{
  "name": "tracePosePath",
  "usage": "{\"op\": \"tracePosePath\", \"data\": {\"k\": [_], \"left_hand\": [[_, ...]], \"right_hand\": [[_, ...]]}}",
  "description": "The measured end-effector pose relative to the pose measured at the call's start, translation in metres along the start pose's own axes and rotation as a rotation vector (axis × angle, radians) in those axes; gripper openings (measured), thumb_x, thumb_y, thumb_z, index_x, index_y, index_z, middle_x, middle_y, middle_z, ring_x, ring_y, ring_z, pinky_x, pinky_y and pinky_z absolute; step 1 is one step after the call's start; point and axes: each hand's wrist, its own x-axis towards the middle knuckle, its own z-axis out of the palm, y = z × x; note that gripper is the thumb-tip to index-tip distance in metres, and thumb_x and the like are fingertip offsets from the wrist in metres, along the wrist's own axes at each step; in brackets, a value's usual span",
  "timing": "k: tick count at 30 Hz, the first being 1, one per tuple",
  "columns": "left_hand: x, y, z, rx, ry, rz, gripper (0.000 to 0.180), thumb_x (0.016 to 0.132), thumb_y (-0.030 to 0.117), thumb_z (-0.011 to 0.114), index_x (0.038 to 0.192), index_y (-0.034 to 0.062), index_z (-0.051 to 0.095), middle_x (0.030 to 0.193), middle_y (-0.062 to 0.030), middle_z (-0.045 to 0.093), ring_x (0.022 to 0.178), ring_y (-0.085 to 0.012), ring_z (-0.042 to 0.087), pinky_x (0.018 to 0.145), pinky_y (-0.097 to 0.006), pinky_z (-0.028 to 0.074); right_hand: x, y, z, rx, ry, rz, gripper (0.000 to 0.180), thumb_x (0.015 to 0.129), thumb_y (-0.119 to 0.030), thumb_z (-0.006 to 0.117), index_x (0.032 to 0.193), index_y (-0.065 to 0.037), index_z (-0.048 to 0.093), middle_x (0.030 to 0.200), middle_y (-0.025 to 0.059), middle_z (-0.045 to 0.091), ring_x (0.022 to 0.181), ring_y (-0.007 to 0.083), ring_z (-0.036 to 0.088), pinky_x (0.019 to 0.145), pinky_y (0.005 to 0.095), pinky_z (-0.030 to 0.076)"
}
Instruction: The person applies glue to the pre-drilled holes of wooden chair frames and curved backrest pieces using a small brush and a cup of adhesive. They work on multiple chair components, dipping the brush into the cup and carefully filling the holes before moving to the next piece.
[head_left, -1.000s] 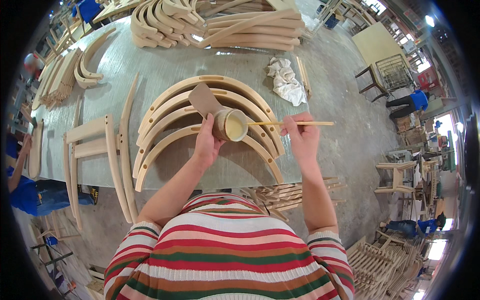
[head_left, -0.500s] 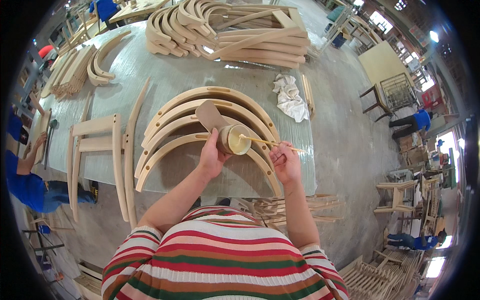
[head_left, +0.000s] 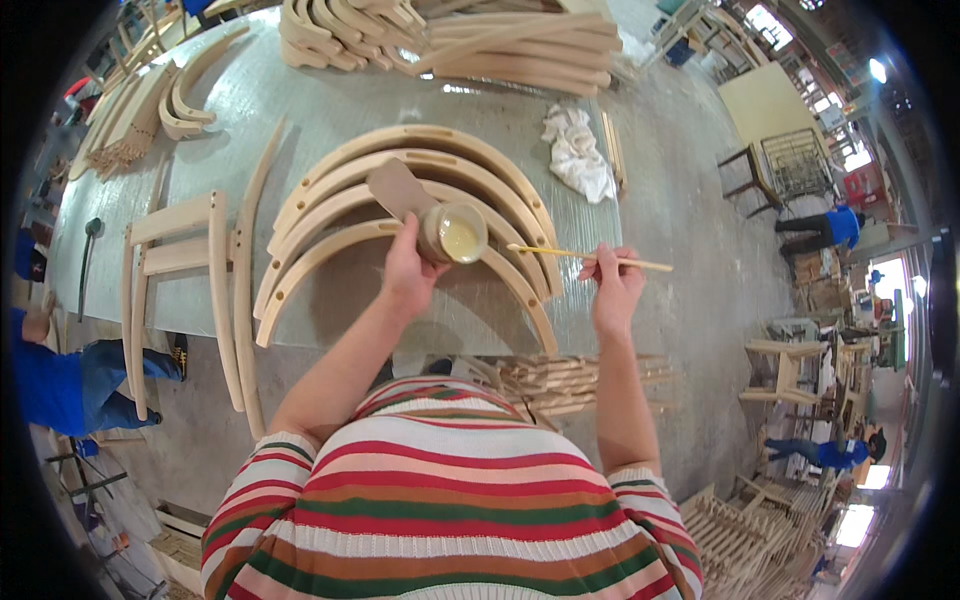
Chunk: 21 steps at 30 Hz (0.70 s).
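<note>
Head view showed my left hand [head_left: 408, 272] wrapped around a small cup of pale glue [head_left: 455, 235], held over the curved wooden pieces [head_left: 400, 205] on the grey table [head_left: 300, 100]. My right hand [head_left: 618, 285] pinched a thin brush [head_left: 590, 258], its tip just beside the cup's rim. A white rag [head_left: 578, 152] lay beyond.

Left hand [head_left: 408, 272] wrapped round the jar [head_left: 452, 234], fingertips hidden behind it; jar's contents a pale blur, kind impossible to tell. Brush [head_left: 588, 256] tip too small to make out, its middle covered by the right hand [head_left: 615, 290]. Near edge of the surface [head_left: 300, 110] masked by forearms and striped sweater [head_left: 440, 500]. Stacked curved pieces [head_left: 450, 35] cut off at the top rim. Person in blue [head_left: 60, 380] cropped at the left rim.
</note>
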Motion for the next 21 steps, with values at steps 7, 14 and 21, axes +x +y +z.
{"op": "tracePosePath", "data": {"k": [7, 14, 21], "left_hand": [[-0.006, 0.010, -0.017, -0.018, -0.059, 0.049, 0.043, 0.098, 0.039, 0.029, 0.128, 0.0101, 0.040, 0.126, -0.0059, 0.050, 0.116, -0.0212, 0.049, 0.098, -0.043, 0.039], [-0.010, 0.004, -0.010, -0.005, -0.052, 0.047, 0.048, 0.098, 0.041, 0.026, 0.130, 0.0077, 0.040, 0.129, -0.0080, 0.048, 0.120, -0.0235, 0.046, 0.101, -0.044, 0.035], [-0.014, 0.006, -0.011, -0.012, -0.027, 0.047, 0.048, 0.098, 0.040, 0.027, 0.130, 0.0069, 0.040, 0.129, -0.0082, 0.048, 0.119, -0.0233, 0.046, 0.101, -0.044, 0.036]], "right_hand": [[-0.024, -0.010, -0.032, -0.676, -0.290, -0.190, 0.022, 0.085, -0.014, 0.062, 0.070, -0.002, 0.051, 0.056, 0.0023, 0.050, 0.052, 0.0073, 0.047, 0.048, 0.0248, 0.037], [-0.029, 0.007, -0.018, -0.852, -0.427, -0.261, 0.017, 0.081, -0.012, 0.063, 0.072, -0.004, 0.051, 0.061, 0.0123, 0.052, 0.052, 0.0297, 0.050, 0.049, 0.0353, 0.041], [-0.030, 0.006, -0.007, -0.957, -0.550, -0.403, 0.014, 0.082, -0.012, 0.060, 0.076, -0.006, 0.049, 0.069, 0.0130, 0.054, 0.061, 0.0334, 0.054, 0.054, 0.0407, 0.043]]}}
